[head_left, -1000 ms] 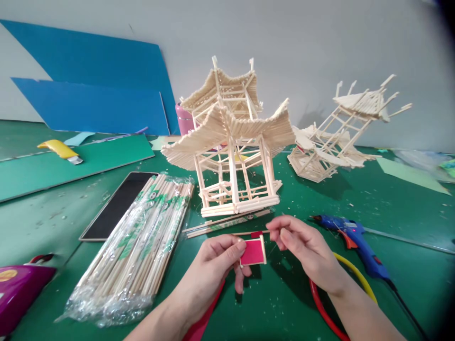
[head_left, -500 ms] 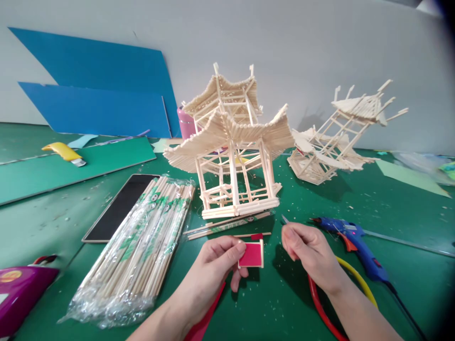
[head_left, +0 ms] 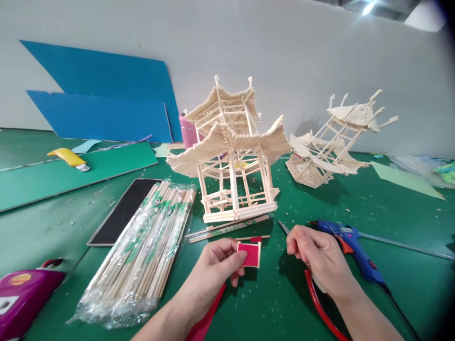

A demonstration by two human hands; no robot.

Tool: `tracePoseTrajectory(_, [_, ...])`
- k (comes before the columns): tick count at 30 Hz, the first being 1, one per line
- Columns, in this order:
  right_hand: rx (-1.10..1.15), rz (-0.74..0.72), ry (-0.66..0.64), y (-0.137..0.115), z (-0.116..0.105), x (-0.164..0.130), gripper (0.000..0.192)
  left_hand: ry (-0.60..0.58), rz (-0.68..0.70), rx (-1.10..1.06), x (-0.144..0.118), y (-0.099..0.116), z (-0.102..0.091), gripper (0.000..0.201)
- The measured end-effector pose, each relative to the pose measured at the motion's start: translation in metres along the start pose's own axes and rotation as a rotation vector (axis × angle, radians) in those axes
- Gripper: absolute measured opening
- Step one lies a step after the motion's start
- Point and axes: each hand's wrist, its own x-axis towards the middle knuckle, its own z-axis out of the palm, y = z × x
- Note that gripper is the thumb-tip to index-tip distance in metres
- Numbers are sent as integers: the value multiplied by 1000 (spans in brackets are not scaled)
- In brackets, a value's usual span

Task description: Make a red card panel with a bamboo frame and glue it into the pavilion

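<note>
My left hand [head_left: 216,265] pinches a small red square panel [head_left: 250,254] framed with pale sticks, held just above the green mat. My right hand [head_left: 316,255] is closed around a thin metal tool whose tip [head_left: 283,227] sticks out toward the upper left, apart from the panel. In front of both hands stands an upright two-tier pavilion model [head_left: 231,156] built of pale sticks. Loose chopsticks [head_left: 227,228] lie at its base, and a short stick with a red piece [head_left: 253,237] lies just beyond the panel.
A plastic-wrapped bundle of chopsticks [head_left: 145,255] lies at left beside a black tablet [head_left: 122,212]. A blue glue gun [head_left: 350,241] and red-yellow hoops [head_left: 320,308] sit at right. A tilted second stick model [head_left: 334,142] stands behind. Blue boards [head_left: 103,99], a yellow cutter [head_left: 71,157], a purple object [head_left: 24,296].
My right hand has drawn back from the red panel to the right and closed around the thin tool. The left hand keeps the panel nearly in place.
</note>
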Motion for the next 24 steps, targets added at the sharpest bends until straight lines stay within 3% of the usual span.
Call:
tracePoseTrajectory(3, [-36, -2, -34, 2, -4, -4, 40, -18, -1, -14, 1, -1, -1, 18])
tracePoseTrajectory(6, [-27, 65, -86, 3, -6, -9, 18, -36, 3, -33, 1, -2, -1, 17])
tracePoseTrajectory(11, [-86, 161, -139, -11, 1, -23, 21, -57, -22, -105, 1, -1, -1, 16])
tracePoseTrajectory(13, [-127, 157, -178, -17, 7, -28, 32, -69, -30, -142, 1, -1, -1, 15])
tracePoseTrajectory(16, [-112, 139, -203, -19, 18, -32, 19, -86, -35, -182, 0, -1, -1, 14])
tracePoseTrajectory(20, [-144, 32, -158, -15, 32, -35, 47, -116, -35, -213, -2, 0, -1, 14])
tracePoseTrajectory(24, [-214, -47, -111, -15, 38, -34, 47, -127, -37, -221, -2, 0, -1, 15])
